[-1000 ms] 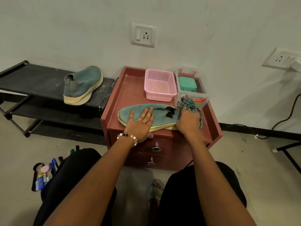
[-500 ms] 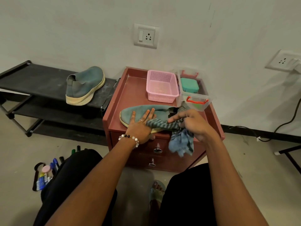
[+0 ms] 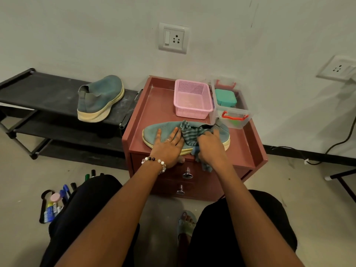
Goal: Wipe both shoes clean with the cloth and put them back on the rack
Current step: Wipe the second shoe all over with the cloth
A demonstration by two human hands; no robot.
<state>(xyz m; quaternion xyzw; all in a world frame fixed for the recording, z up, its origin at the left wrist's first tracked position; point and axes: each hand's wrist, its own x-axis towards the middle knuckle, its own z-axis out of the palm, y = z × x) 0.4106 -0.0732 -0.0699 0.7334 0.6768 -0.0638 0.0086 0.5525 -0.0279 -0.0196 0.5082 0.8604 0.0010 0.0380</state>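
Left of frame: dusty teal slip-on shoe with cream sole (image 3: pixel 100 100) sits on the black fabric-shelf rack (image 3: pixel 38 89); looks unwiped to me. Centre: second teal knit shoe (image 3: pixel 163 130) lies toe-left on the maroon drawer cabinet's top (image 3: pixel 158 105). My left hand (image 3: pixel 168 146) presses flat on it, fingers straight. Right of that, my right hand (image 3: pixel 211 147) is clenched round the blue-grey striped cloth (image 3: pixel 189 134), on the shoe's mid-upper.

Risks: shoe sits at the front edge, so a hard stroke toward me could slide it off. Cloth tail hangs over the front and could snag the metal drawer knob (image 3: pixel 187 174). Pink mesh basket (image 3: pixel 192 99) sits just behind; a far-side swipe may knock it.
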